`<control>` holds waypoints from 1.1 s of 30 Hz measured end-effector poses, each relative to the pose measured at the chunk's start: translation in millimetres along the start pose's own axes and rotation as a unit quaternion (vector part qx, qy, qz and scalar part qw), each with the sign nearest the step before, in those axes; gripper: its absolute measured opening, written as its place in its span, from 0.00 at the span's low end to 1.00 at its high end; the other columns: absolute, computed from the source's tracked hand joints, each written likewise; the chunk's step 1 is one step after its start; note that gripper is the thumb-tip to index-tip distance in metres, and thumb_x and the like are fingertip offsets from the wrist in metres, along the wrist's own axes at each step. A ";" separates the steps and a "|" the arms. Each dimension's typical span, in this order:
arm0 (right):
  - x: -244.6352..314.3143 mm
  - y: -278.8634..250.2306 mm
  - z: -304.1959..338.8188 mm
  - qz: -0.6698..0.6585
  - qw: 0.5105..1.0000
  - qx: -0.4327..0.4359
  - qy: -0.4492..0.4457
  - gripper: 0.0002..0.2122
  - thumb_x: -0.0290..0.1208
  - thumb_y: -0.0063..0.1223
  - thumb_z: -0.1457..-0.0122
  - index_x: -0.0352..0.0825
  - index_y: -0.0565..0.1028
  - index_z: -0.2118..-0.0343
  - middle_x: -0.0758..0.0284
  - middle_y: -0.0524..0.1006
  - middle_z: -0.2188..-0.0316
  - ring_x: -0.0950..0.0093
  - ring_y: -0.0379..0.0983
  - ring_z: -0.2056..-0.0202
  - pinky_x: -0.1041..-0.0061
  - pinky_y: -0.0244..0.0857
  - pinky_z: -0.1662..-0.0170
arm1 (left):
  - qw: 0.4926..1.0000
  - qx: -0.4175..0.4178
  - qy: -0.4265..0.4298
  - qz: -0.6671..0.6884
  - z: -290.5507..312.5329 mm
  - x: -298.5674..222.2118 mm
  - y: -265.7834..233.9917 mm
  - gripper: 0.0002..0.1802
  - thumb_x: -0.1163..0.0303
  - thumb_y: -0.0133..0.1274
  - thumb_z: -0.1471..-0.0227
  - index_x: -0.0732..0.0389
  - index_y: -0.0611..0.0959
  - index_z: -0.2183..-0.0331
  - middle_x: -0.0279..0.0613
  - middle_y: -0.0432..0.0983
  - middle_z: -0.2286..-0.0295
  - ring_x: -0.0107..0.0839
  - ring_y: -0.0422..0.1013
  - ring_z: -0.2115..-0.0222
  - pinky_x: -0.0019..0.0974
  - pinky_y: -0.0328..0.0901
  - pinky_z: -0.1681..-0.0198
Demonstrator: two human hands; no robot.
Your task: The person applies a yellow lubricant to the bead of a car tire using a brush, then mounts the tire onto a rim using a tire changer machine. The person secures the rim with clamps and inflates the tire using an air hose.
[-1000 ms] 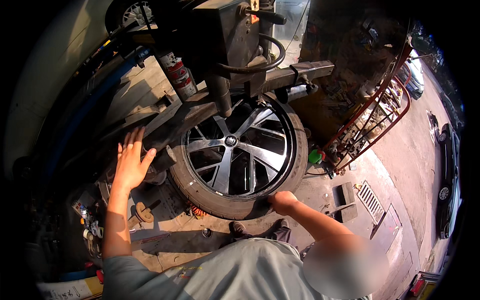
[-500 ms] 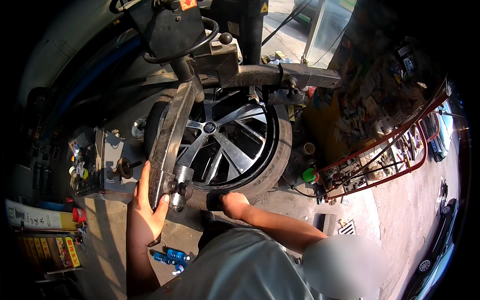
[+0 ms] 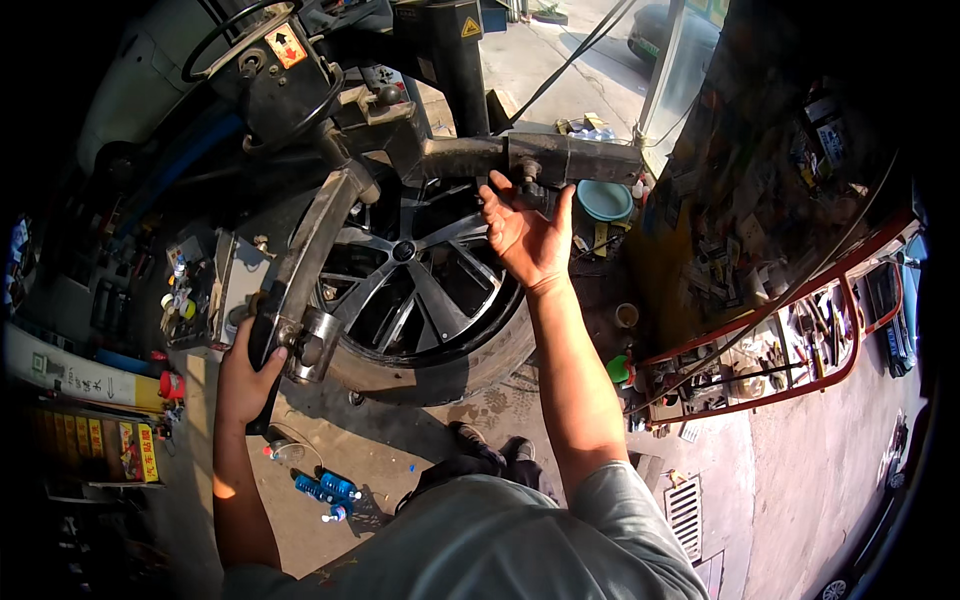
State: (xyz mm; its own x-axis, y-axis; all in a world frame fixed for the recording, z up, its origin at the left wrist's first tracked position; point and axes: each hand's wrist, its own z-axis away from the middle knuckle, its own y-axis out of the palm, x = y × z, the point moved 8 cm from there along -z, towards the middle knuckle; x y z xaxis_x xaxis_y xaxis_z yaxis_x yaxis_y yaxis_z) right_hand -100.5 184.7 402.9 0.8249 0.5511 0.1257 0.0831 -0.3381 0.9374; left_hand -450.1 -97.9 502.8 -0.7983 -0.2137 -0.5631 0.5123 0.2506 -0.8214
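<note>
A wheel with a dark tyre and a silver-and-black spoked rim lies flat under the arms of a tyre changer. At the near left, my left hand is closed round the end of the angled metal arm, beside a shiny roller. A long black piece shows by that palm; its kind is unclear. My right hand is open, palm up with fingers spread, above the rim's right side. Its fingertips are close to the clamp knob under the right metal arm; contact is unclear.
A control head with black loop handles rises at the far left. On the right stands a red-framed rack of small parts. A teal basin sits beyond the tyre. Blue bottles lie on the floor near my feet.
My right hand has left the tyre's near edge and reached up to the right arm's knob, opening. My left hand stays at the arm's end. The view has shifted, showing my shoes.
</note>
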 end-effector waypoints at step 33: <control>175.2 112.1 -40.1 0.976 0.157 0.059 0.142 0.26 0.53 0.58 0.33 0.33 0.76 0.45 0.50 0.82 0.58 0.46 0.78 0.53 0.53 0.72 0.50 | 0.948 -0.287 0.135 -0.013 24.1 -99.5 -4.0 0.14 0.73 0.55 0.40 0.68 0.83 0.54 0.51 0.80 0.59 0.50 0.76 0.58 0.47 0.70 0.51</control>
State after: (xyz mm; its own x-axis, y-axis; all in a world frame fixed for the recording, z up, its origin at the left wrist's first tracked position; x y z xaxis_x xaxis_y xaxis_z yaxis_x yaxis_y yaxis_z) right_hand 30.9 273.9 543.1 -0.7128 -0.6826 0.1613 -0.1495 -0.0769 -0.9858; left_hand -365.1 -100.4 559.9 -0.8996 0.0029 -0.4368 0.2969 0.7375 -0.6065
